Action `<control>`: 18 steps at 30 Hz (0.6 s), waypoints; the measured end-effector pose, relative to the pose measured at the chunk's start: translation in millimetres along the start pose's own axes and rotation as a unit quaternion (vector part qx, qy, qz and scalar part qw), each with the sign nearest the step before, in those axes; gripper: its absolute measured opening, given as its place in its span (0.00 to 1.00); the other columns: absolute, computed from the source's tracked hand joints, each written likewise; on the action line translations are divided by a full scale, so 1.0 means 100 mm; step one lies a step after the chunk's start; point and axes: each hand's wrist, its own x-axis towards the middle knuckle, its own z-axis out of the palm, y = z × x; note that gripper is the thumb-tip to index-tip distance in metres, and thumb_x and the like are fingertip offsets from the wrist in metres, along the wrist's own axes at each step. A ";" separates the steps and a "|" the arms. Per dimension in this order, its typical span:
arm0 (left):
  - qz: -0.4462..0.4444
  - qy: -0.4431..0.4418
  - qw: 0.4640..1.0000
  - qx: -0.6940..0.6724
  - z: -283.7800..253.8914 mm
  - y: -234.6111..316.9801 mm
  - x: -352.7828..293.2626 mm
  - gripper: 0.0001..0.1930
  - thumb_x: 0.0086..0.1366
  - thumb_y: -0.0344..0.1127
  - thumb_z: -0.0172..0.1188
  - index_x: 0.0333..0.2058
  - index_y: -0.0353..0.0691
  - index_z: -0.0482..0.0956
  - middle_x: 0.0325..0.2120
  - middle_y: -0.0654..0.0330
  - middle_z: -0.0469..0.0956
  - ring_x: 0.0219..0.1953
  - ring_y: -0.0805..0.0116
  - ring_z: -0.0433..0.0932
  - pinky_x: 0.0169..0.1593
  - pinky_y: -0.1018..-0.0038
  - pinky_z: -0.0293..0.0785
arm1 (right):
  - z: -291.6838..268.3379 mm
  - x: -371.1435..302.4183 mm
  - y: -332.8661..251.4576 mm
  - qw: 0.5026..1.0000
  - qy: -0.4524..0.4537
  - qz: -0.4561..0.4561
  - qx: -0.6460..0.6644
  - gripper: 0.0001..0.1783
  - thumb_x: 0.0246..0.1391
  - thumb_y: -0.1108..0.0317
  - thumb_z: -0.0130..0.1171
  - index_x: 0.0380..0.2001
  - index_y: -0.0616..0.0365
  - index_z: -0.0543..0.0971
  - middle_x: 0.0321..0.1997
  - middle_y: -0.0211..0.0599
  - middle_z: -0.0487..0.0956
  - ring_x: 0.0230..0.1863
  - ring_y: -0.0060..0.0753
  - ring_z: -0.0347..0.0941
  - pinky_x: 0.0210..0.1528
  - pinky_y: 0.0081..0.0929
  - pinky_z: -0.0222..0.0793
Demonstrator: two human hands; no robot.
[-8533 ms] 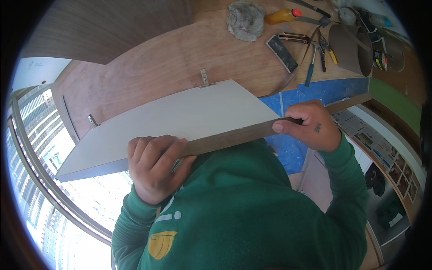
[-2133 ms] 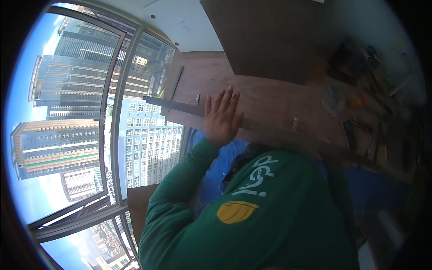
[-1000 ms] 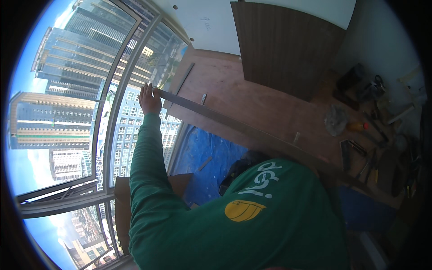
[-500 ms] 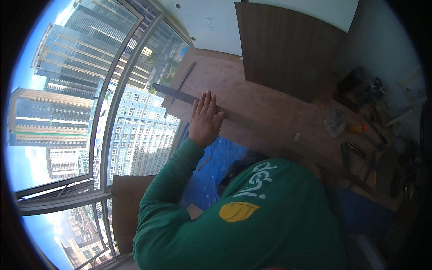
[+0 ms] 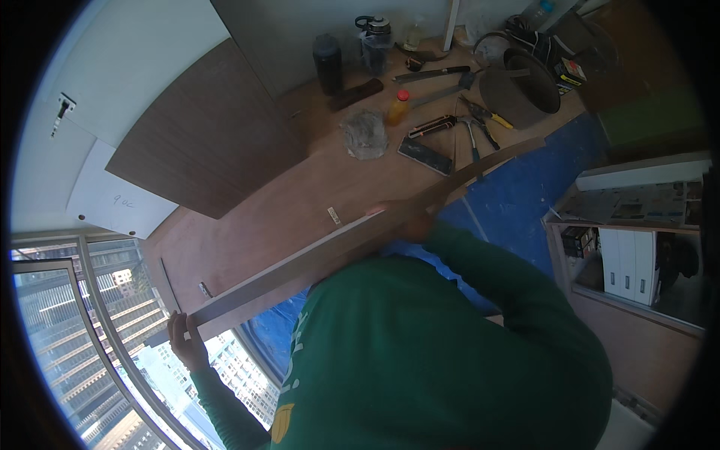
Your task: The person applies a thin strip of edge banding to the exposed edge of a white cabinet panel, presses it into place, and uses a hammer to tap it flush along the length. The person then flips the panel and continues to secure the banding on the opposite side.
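Observation:
A long, narrow brown wooden strip [image 5: 300, 268] runs diagonally along the near edge of the wooden worktop, from lower left to upper right. My left hand [image 5: 187, 341] is closed around its left end, beside the window. Near the middle of the strip, my right hand [image 5: 417, 223] reaches over it in shadow. Its fingertips show past the far edge, curled onto the wood, while much of the palm is dark. A small metal piece [image 5: 204, 289] lies on the worktop close to the left end.
Behind the strip spreads the worktop [image 5: 262, 234]. A dark wood panel [image 5: 210, 131] leans at the back left. Pliers [image 5: 472, 135], a utility knife [image 5: 433, 126], a red-capped bottle [image 5: 398, 109] and a plastic bag [image 5: 365, 135] lie right. Blue sheeting [image 5: 566, 154] covers the floor; windows [image 5: 56, 322] stand left.
The view has swung right, showing tools and shelving. My left hand, earlier flat on the strip with fingers extended, now grips its end. My right hand has come into view on the strip.

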 end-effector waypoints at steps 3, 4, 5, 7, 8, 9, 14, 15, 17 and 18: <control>-0.003 -0.034 0.999 -0.036 0.17 0.26 0.03 0.10 0.75 0.34 0.64 0.45 0.32 0.86 0.53 0.47 0.85 0.57 0.47 0.83 0.62 0.56 0.78 | -0.02 -0.02 -0.10 1.000 0.004 0.014 -0.013 0.22 0.66 0.64 0.64 0.60 0.58 0.82 0.61 0.45 0.84 0.62 0.45 0.82 0.65 0.40 0.76; -0.002 -0.046 0.998 -0.045 0.20 0.40 0.05 0.10 0.75 0.34 0.64 0.45 0.32 0.86 0.53 0.47 0.85 0.57 0.46 0.82 0.62 0.55 0.78 | -0.04 -0.02 -0.18 1.000 0.004 0.028 -0.002 0.21 0.67 0.64 0.63 0.60 0.57 0.83 0.61 0.45 0.84 0.61 0.46 0.82 0.65 0.41 0.77; -0.012 -0.064 0.995 -0.070 0.23 0.57 0.07 0.09 0.75 0.33 0.63 0.45 0.33 0.86 0.51 0.48 0.86 0.58 0.45 0.81 0.64 0.54 0.76 | -0.04 -0.02 -0.21 0.999 0.006 0.034 -0.005 0.20 0.67 0.63 0.62 0.59 0.57 0.83 0.60 0.45 0.84 0.61 0.46 0.82 0.64 0.41 0.77; 0.028 -0.084 0.992 -0.094 0.29 0.86 0.14 0.08 0.74 0.31 0.63 0.44 0.33 0.86 0.46 0.49 0.87 0.54 0.46 0.83 0.61 0.54 0.78 | -0.04 0.00 -0.25 0.999 0.008 0.044 -0.009 0.19 0.68 0.62 0.61 0.58 0.57 0.83 0.59 0.45 0.85 0.60 0.46 0.82 0.64 0.41 0.77; 0.023 -0.099 0.987 -0.121 0.32 1.02 0.15 0.07 0.74 0.30 0.63 0.44 0.33 0.86 0.44 0.50 0.87 0.53 0.47 0.83 0.59 0.54 0.79 | -0.03 0.01 -0.29 0.999 0.015 0.045 -0.008 0.19 0.67 0.62 0.62 0.57 0.57 0.83 0.58 0.45 0.85 0.60 0.46 0.83 0.63 0.42 0.77; 0.075 -0.095 0.986 -0.115 0.31 1.30 0.21 0.06 0.71 0.29 0.64 0.43 0.33 0.86 0.43 0.51 0.87 0.48 0.49 0.84 0.55 0.54 0.80 | -0.04 0.01 -0.33 0.999 0.024 0.047 -0.009 0.19 0.67 0.62 0.63 0.57 0.56 0.83 0.58 0.45 0.85 0.59 0.47 0.83 0.62 0.42 0.77; 0.159 -0.177 0.961 -0.145 0.48 2.10 0.44 0.09 0.65 0.31 0.71 0.42 0.35 0.86 0.42 0.51 0.87 0.45 0.48 0.84 0.51 0.57 0.79 | -0.05 0.04 -0.31 0.998 0.015 0.061 -0.010 0.20 0.62 0.64 0.69 0.56 0.53 0.84 0.56 0.41 0.86 0.56 0.46 0.84 0.59 0.43 0.78; 0.165 -0.190 0.954 -0.161 0.54 2.23 0.49 0.11 0.63 0.31 0.73 0.42 0.35 0.86 0.42 0.51 0.87 0.45 0.47 0.84 0.50 0.57 0.79 | -0.07 0.06 -0.33 0.998 0.008 0.068 -0.001 0.20 0.61 0.64 0.69 0.56 0.52 0.83 0.56 0.40 0.86 0.56 0.46 0.84 0.58 0.43 0.78; 0.221 -0.202 0.938 -0.175 0.60 2.47 0.63 0.13 0.63 0.32 0.74 0.44 0.34 0.85 0.42 0.49 0.87 0.44 0.48 0.85 0.51 0.59 0.80 | -0.07 0.08 -0.35 0.997 0.003 0.081 -0.003 0.21 0.60 0.65 0.70 0.56 0.52 0.83 0.54 0.39 0.86 0.54 0.47 0.84 0.57 0.44 0.78; 0.248 -0.209 0.929 -0.180 0.61 2.58 0.69 0.14 0.63 0.32 0.74 0.45 0.33 0.85 0.42 0.48 0.87 0.44 0.48 0.85 0.51 0.60 0.81 | -0.06 0.09 -0.34 0.996 0.004 0.084 -0.010 0.21 0.60 0.65 0.70 0.56 0.51 0.83 0.53 0.39 0.86 0.54 0.47 0.84 0.56 0.45 0.78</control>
